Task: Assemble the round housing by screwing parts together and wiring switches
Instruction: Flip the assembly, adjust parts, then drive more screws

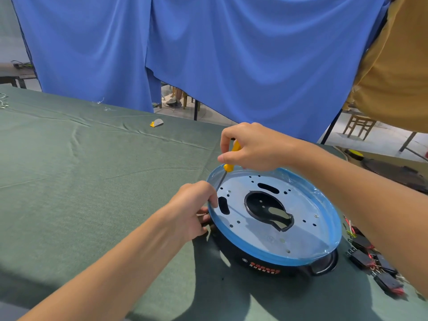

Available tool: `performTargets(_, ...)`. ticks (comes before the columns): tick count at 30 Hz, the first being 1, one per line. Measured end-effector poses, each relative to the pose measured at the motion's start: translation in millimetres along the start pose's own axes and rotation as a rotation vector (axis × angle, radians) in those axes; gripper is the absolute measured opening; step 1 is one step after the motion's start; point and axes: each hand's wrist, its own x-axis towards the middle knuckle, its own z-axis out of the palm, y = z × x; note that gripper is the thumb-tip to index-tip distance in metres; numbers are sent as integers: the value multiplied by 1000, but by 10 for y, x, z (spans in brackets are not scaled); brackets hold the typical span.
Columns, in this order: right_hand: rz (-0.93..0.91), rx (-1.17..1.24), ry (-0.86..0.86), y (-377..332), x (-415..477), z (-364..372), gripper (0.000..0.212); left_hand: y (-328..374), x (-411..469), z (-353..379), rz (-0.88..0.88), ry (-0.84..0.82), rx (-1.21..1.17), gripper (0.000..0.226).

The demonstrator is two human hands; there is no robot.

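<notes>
Round black housing [266,266], capped by a blue-rimmed perforated metal plate [254,237], sits near-right on green cloth table [92,181]. Black switches with red wires [370,260] lie just right of it. Left hand [192,209] curls over the housing's left rim, steadying it. Just beyond, right hand [252,147] grips yellow-handled screwdriver [229,166], shaft slanting down-left to the plate's edge beside the left fingers. Likely the right hand drives. Blue curtain [208,54] hangs far behind.

The right hand [252,147], farther out, curls its fingers round the screwdriver [229,167], its forearm entering from the right. The left hand [192,209], nearer, grips the round housing [266,257] at its left rim.
</notes>
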Motion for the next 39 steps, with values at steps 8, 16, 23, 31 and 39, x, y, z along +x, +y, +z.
performTargets(8, 2, 38, 29, 100, -53, -33, 17, 46, 37, -67, -101, -132, -101, 29)
performTargets(16, 112, 40, -172, 118, -22, -275, 16, 37, 112, -129, -95, -196, -123, 38)
performTargets(23, 86, -65, -185, 42, 88, -342, 20, -41, 127, -98, 0, -135, -193, 64)
performTargets(31, 204, -186, -193, -116, 189, -246, 41, -178, 205, -113, 42, -157, -243, 33)
performTargets(39, 313, -126, -335, -258, 289, -279, 41, -201, 227, -139, 69, -202, -280, 51)
